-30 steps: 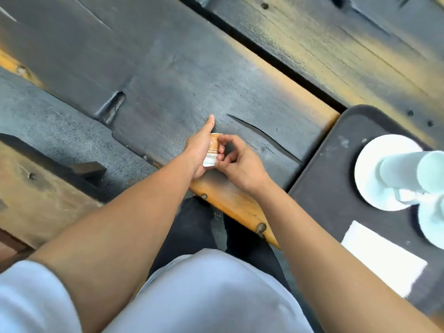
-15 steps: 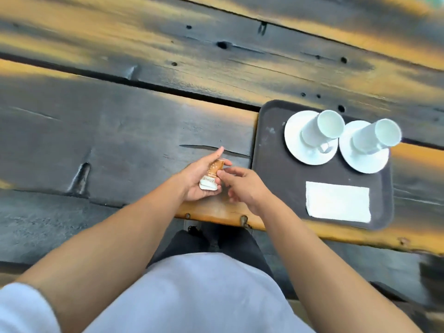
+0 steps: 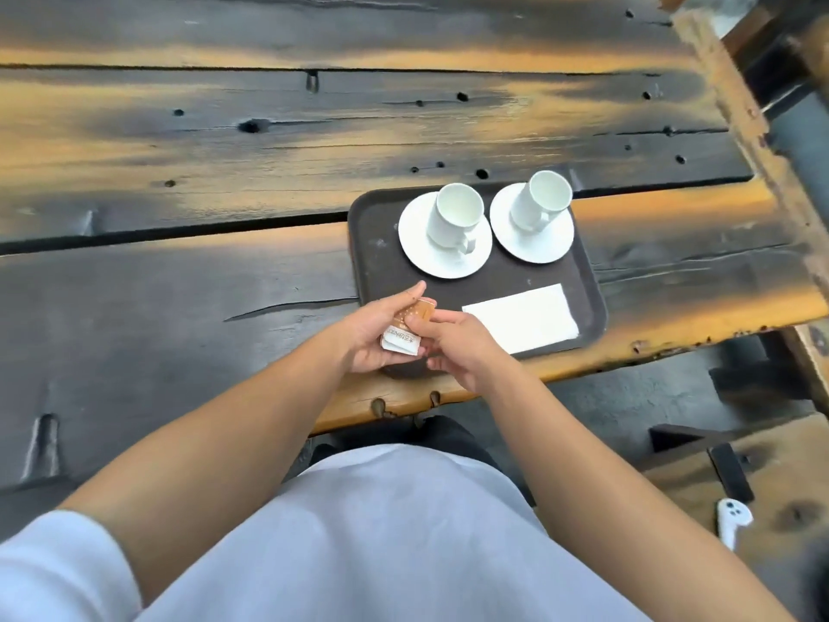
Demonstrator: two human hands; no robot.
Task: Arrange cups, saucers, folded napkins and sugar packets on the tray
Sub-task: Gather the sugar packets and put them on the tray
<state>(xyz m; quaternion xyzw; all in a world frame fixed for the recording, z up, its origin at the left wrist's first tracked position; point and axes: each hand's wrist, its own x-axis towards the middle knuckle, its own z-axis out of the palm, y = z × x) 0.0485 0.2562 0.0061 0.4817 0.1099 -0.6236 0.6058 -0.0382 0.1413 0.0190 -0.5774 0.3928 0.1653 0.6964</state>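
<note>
A dark rectangular tray [image 3: 372, 258] lies on the wooden table. On it stand two white saucers, the left saucer [image 3: 415, 244] and the right saucer [image 3: 556, 244], each with a white cup: left cup [image 3: 455, 215], right cup [image 3: 545, 197]. A folded white napkin [image 3: 522, 318] lies on the tray's near right part. Over the tray's near left corner my left hand [image 3: 374, 336] holds orange-and-white sugar packets [image 3: 406, 332] in its palm. My right hand [image 3: 457, 345] pinches the packets from the right.
The dark, scorched-looking plank table [image 3: 224, 172] stretches left and far, with a gap between planks. Its near edge runs just below my hands. A wooden bench [image 3: 762, 478] with a small white device [image 3: 731, 520] sits at lower right.
Both hands carried the sugar packets rightward from the bare table to the tray's near left corner. The view swung so the whole tray shows.
</note>
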